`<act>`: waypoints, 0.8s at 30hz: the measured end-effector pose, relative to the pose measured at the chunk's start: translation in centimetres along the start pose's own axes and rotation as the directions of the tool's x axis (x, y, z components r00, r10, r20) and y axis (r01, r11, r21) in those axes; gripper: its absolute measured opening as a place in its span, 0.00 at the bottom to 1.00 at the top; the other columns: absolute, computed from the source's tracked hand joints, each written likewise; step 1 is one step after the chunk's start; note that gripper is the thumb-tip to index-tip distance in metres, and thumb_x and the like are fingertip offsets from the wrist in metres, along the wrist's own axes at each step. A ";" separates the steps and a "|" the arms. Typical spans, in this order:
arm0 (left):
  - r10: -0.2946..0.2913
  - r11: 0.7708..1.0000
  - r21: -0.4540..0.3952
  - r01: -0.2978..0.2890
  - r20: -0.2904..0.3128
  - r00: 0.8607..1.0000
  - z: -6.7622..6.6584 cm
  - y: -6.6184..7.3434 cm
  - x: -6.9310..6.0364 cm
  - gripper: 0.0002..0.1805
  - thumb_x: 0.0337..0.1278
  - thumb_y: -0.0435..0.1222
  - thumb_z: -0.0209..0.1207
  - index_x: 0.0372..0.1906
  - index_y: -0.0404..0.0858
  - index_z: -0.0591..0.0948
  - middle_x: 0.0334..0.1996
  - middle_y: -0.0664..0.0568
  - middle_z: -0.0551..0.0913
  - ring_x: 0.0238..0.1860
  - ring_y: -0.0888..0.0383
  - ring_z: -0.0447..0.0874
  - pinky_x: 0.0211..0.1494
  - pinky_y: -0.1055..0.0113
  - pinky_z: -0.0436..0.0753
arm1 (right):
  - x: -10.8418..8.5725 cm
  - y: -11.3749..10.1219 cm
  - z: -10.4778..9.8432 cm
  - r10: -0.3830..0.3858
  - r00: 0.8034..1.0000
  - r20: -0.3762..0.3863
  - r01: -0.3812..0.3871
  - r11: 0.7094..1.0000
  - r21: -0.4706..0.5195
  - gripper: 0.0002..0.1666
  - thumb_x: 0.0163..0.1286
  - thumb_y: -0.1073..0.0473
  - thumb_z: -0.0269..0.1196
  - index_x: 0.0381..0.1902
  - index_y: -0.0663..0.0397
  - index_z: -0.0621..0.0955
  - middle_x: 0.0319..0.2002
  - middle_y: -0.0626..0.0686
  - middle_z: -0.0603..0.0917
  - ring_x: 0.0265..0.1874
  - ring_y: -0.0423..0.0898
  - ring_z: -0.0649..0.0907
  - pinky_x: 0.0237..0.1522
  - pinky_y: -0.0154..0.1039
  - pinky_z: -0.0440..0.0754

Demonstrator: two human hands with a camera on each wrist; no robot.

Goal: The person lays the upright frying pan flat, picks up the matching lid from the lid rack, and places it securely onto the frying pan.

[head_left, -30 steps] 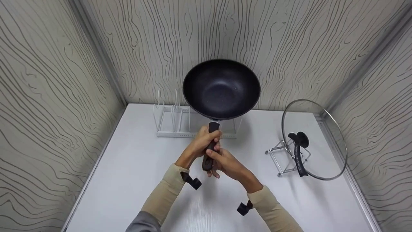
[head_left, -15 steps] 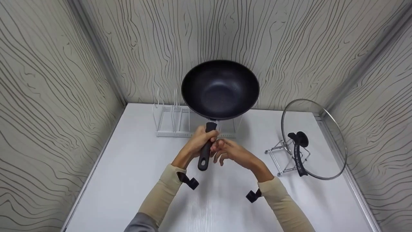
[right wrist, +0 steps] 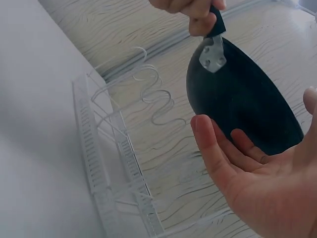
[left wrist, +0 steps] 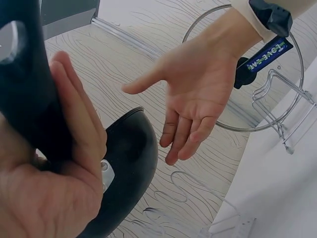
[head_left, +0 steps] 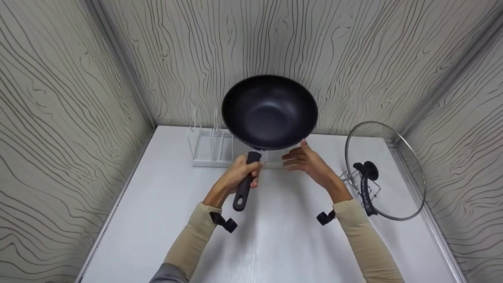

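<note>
A deep black frying pan (head_left: 271, 114) is held up in front of the back wall, above a white wire rack (head_left: 212, 162). My left hand (head_left: 237, 175) grips its black handle (head_left: 243, 192); the left wrist view shows the fingers curled round that handle (left wrist: 29, 89). Just below the pan's right side is my right hand (head_left: 310, 163), its fingers spread and nothing held. In the left wrist view the right hand (left wrist: 198, 89) faces palm forward, thumb apart. Seen from the right wrist, the fingers lie close to the pan's underside (right wrist: 242, 94); whether they touch cannot be told.
At the right a glass lid (head_left: 397, 157) with a black handle leans upright in a small metal stand (head_left: 349, 181). The white rack stands at the table's back edge. Patterned walls enclose the white table (head_left: 157, 220) on the left, back and right.
My right hand has let go of the handle and moved right and up to beside the pan's lower right rim. The handle end has swung left in my left hand.
</note>
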State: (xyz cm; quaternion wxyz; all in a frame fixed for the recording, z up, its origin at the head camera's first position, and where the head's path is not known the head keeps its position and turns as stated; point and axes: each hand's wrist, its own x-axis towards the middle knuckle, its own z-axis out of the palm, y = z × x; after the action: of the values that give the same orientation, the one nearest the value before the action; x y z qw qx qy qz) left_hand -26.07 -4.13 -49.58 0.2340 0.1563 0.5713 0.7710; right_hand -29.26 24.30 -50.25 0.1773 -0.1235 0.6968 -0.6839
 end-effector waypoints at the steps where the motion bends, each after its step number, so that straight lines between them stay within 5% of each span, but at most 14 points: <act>1: 0.000 1.000 0.000 0.000 0.006 1.000 0.0 0.0 -0.1 0.07 0.72 0.31 0.53 0.36 0.35 0.69 0.17 0.59 0.72 0.12 0.66 0.78 0.20 0.73 0.81 | 0.1 -0.1 -0.4 0.001 1.000 -0.009 -0.001 1.000 -0.007 0.50 0.84 0.27 0.37 0.68 0.70 0.72 0.68 0.73 0.77 0.62 0.57 0.85 0.61 0.43 0.86; 5: -0.006 1.000 0.005 0.006 0.027 1.000 -0.2 0.1 -0.5 0.05 0.73 0.31 0.52 0.40 0.36 0.67 0.18 0.59 0.72 0.12 0.66 0.78 0.20 0.73 0.81 | 0.7 -0.4 -2.0 -0.001 0.999 -0.040 0.001 1.000 -0.021 0.50 0.83 0.26 0.36 0.68 0.67 0.73 0.66 0.70 0.80 0.63 0.60 0.84 0.64 0.46 0.85; 12: -0.017 0.999 0.033 0.015 0.058 0.998 -0.6 0.3 -1.1 0.06 0.72 0.31 0.53 0.44 0.35 0.67 0.19 0.59 0.72 0.12 0.66 0.78 0.19 0.73 0.80 | 1.3 -1.6 -4.5 -0.020 0.995 -0.097 0.020 1.000 0.001 0.47 0.82 0.25 0.38 0.66 0.61 0.74 0.54 0.50 0.88 0.59 0.54 0.86 0.64 0.47 0.85; 24: -0.013 1.000 0.019 0.011 0.122 0.992 -1.5 0.6 -1.9 0.07 0.71 0.31 0.54 0.35 0.37 0.69 0.17 0.60 0.69 0.11 0.66 0.75 0.17 0.74 0.76 | 1.6 -2.8 -7.6 0.020 0.983 -0.183 -0.006 0.997 0.077 0.47 0.82 0.26 0.37 0.66 0.65 0.69 0.51 0.49 0.87 0.53 0.46 0.88 0.64 0.45 0.84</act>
State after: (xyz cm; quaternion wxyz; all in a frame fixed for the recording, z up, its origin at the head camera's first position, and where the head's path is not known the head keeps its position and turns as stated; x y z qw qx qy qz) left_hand -25.32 -6.54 -49.36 0.2717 0.2018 0.5641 0.7532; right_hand -34.02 30.46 -47.56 0.1214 -0.0485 0.6845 -0.7172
